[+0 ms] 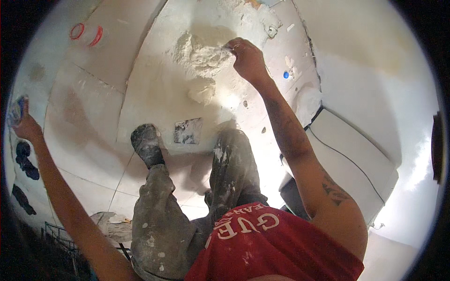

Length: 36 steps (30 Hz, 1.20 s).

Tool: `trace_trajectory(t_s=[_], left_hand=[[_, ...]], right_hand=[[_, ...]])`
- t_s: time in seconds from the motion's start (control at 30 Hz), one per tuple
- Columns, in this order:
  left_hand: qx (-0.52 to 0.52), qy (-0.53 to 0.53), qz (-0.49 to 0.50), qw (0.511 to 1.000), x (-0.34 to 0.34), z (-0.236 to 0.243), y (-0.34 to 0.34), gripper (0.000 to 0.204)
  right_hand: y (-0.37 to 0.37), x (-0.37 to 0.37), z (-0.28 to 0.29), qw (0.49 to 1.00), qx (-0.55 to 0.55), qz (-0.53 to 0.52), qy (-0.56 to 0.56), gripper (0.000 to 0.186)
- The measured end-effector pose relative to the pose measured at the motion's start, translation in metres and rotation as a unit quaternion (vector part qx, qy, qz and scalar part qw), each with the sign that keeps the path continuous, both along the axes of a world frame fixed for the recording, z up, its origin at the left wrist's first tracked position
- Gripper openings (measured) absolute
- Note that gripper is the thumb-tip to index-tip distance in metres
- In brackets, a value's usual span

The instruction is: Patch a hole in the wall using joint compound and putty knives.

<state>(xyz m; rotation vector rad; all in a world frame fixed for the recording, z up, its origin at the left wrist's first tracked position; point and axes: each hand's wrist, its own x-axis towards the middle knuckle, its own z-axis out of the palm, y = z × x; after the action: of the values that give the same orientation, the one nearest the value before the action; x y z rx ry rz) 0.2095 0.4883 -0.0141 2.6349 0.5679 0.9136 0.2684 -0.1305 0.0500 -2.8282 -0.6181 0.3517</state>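
Observation:
Far out at the left, my left hand (28,127) is closed around a clear, bluish object (18,110), perhaps plastic; its kind does not show. My right hand (247,58) hangs at the right edge of a heap of off-white powder (199,54). Its fingers are pinched together, and a pale, blurred bit juts from them toward the heap; what that is I cannot make out. A smaller pale clump (202,90) lies on the floor just nearer to me than the heap.
A smeared dark-and-white square (188,130) lies between my feet. A blue cap (286,75) is right of the heap. Dark sandals (26,160) sit at left, a wire rack (61,239) at lower left. A white panel (351,157) with a cable stands at right.

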Motion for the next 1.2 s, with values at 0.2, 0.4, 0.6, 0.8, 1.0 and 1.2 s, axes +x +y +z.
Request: trace_trajectory(t_s=[0.2,0.4,0.6,0.8,1.0,1.2], left_hand=[[-0.233,0.003,-0.082,0.969,-0.071,0.042,-0.167,0.044],[-0.246,0.14,-0.224,0.933,-0.084,0.085,-0.305,0.059],[-0.12,0.214,-0.333,0.91,-0.05,0.093,-0.347,0.057],[-0.046,0.229,-0.377,0.896,-0.025,0.066,-0.36,0.052],[0.021,0.294,-0.391,0.872,-0.01,0.054,-0.376,0.048],[0.043,0.335,-0.402,0.851,-0.007,0.054,-0.385,0.051]], right_hand=[[-0.001,-0.008,0.001,0.993,0.062,-0.045,-0.091,0.023],[-0.014,-0.033,-0.002,0.985,-0.039,-0.144,-0.082,0.022],[-0.014,-0.029,0.014,0.971,0.096,-0.21,-0.062,0.029],[-0.009,-0.024,0.007,0.949,0.174,-0.262,0.019,0.036],[-0.014,-0.019,0.007,0.94,0.233,-0.248,0.023,0.019],[-0.014,-0.03,0.01,0.954,0.176,-0.242,-0.007,0.025]])
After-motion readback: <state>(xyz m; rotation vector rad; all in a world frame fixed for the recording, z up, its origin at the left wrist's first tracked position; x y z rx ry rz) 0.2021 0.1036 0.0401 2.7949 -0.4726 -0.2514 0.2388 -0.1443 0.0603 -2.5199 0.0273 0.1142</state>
